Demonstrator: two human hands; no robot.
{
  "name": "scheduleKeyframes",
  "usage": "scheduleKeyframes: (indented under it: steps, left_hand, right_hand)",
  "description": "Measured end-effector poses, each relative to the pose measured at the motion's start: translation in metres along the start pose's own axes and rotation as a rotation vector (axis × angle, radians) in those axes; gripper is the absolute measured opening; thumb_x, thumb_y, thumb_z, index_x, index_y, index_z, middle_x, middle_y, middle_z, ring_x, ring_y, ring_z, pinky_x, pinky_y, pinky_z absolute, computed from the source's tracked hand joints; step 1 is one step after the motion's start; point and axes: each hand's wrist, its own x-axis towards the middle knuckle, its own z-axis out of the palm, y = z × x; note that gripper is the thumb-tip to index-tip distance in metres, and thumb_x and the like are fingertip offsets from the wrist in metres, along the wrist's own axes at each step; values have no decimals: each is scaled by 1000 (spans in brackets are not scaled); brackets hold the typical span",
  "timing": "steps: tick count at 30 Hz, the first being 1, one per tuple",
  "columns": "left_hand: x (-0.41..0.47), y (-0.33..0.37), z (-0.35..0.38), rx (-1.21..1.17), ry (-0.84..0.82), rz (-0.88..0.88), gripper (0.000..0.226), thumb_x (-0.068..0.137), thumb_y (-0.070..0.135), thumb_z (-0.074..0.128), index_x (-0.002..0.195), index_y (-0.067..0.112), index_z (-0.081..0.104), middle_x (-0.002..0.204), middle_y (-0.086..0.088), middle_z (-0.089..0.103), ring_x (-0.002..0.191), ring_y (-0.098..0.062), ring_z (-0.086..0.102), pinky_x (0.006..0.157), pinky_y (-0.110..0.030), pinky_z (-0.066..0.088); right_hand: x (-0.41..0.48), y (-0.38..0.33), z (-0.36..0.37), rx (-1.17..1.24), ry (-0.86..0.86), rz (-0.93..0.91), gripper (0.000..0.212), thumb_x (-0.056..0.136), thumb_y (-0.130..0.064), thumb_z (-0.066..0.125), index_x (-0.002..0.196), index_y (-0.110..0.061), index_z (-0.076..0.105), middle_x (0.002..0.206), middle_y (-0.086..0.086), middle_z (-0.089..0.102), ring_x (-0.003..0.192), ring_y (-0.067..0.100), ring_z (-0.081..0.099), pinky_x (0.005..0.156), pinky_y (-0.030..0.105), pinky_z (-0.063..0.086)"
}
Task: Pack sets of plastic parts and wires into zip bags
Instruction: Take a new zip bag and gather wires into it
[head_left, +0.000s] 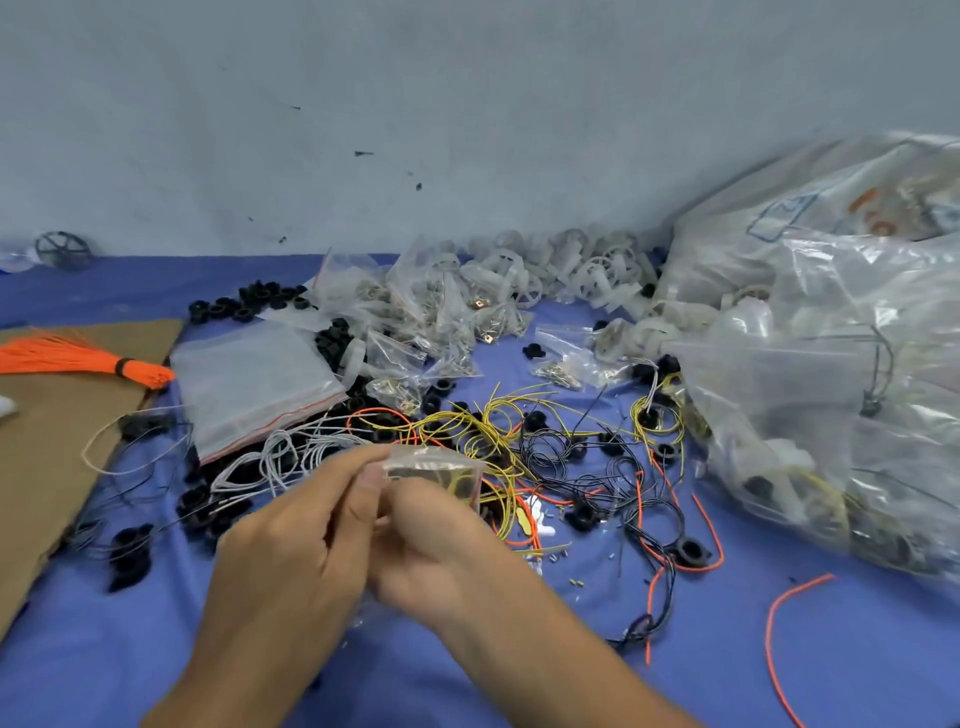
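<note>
Two hands pinch one small zip bag (441, 475), held just above the blue cloth (104, 649); left hand (291, 545) has thumb and fingers closed on its near edge; right hand (431, 551) grips it from below; yellow wire shows inside the bag; loose wires (550, 452) tangled just beyond; stack of empty bags (249, 379) farther left; large clear sack (831, 364) at right.

Brown cardboard sheet (47, 457), blue cloth (727, 665), grey wall (415, 104)
</note>
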Motion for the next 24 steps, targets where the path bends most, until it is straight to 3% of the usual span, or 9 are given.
scheduleKeyframes:
  steps: [2, 3, 6, 8, 10, 13, 16, 20, 24]
  left_hand:
    - [4, -1, -1, -1, -5, -29, 26, 93, 45, 46, 117, 45, 56, 60, 20, 56, 62, -8, 60, 52, -18, 42]
    - [6, -2, -1, -26, -15, -52, 26, 93, 48, 44, 116, 46, 56, 62, 20, 59, 59, -3, 58, 50, -20, 41]
    - [10, -6, -3, -106, -34, -103, 26, 93, 58, 39, 110, 52, 58, 75, 22, 63, 63, 1, 58, 54, -19, 43]
    - [13, -9, -6, -146, -53, -105, 26, 94, 60, 39, 107, 54, 60, 69, 15, 63, 58, -3, 57, 52, -17, 41]
    - [17, -12, -9, -208, -79, -124, 27, 92, 62, 41, 105, 53, 63, 62, 5, 60, 50, -9, 52, 47, -23, 42]
    - [21, -19, -17, -255, -103, -153, 29, 90, 59, 45, 106, 48, 66, 59, 3, 57, 48, -11, 48, 45, -28, 40]
    - [24, -19, -28, -276, -119, -159, 27, 91, 54, 46, 106, 45, 67, 58, 3, 58, 49, -13, 51, 48, -31, 43]
    - [23, -15, -35, -316, -119, -163, 23, 93, 42, 50, 103, 41, 70, 57, -1, 59, 50, -19, 54, 52, -34, 45]
    - [22, -12, -37, -321, -114, -177, 23, 92, 40, 50, 101, 40, 71, 57, -1, 58, 51, -16, 52, 52, -28, 44]
  right_hand:
    - [-16, -7, -6, 76, -4, 12, 33, 91, 13, 34, 118, 12, 52, 120, 40, 52, 98, 31, 59, 84, 29, 46]
    - [-25, -9, -16, 66, -37, -30, 32, 91, 14, 36, 118, 14, 52, 121, 44, 48, 95, 29, 57, 81, 28, 46]
    - [-56, -26, -49, 184, -248, -132, 35, 93, 13, 42, 125, 14, 53, 122, 26, 63, 108, 29, 66, 86, 30, 57]
    - [-67, -42, -67, 76, -258, -228, 36, 92, 10, 42, 122, 6, 61, 118, 22, 67, 108, 30, 68, 86, 31, 58]
    - [-65, -56, -90, -225, -102, -387, 35, 95, 7, 43, 115, -6, 70, 112, 15, 72, 99, 24, 71, 79, 29, 58]
    - [-35, -75, -136, -968, 351, -645, 29, 99, -6, 50, 106, -20, 74, 99, -2, 74, 85, 14, 69, 70, 17, 50]
    - [9, -80, -175, -1645, 556, -599, 25, 99, -18, 51, 117, -22, 68, 112, -3, 69, 103, 20, 64, 80, 29, 46]
    - [51, -68, -194, -1882, 500, -389, 28, 99, -26, 50, 125, -19, 57, 124, 5, 59, 114, 29, 54, 86, 41, 49]
    - [66, -63, -192, -1913, 557, -401, 18, 97, -20, 49, 112, -14, 54, 110, 9, 63, 102, 33, 54, 78, 42, 51]
